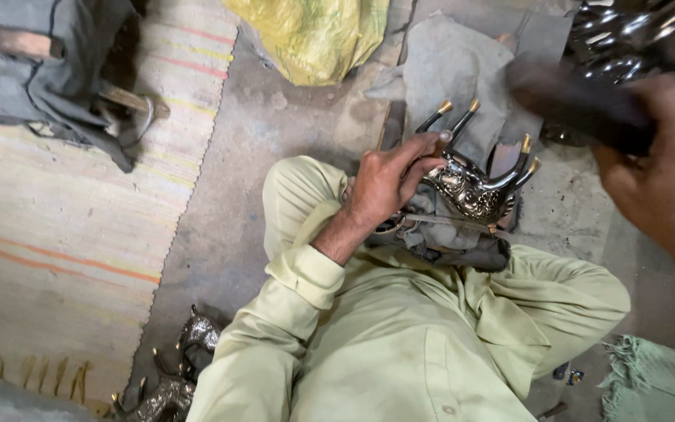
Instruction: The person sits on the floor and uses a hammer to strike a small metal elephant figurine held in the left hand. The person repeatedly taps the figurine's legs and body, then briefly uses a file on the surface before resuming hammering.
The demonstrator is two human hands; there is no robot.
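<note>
Metal animal figurine [470,186] lies legs-up, clamped in my left grip [388,184]; my right grip [658,168] closes on a blurred dark tool [576,101], near frame edge.

Right hand [658,176] blurred, cut by edge; dark tool [580,101] in grip, perhaps brush, unidentifiable.

- 1 yellow plastic sack [312,35] lies crumpled on the grey floor at the top middle, beside the striped mat; it is bulky and creased, with greenish shading.
- No labels, signs or screens show anywhere in view.
</note>
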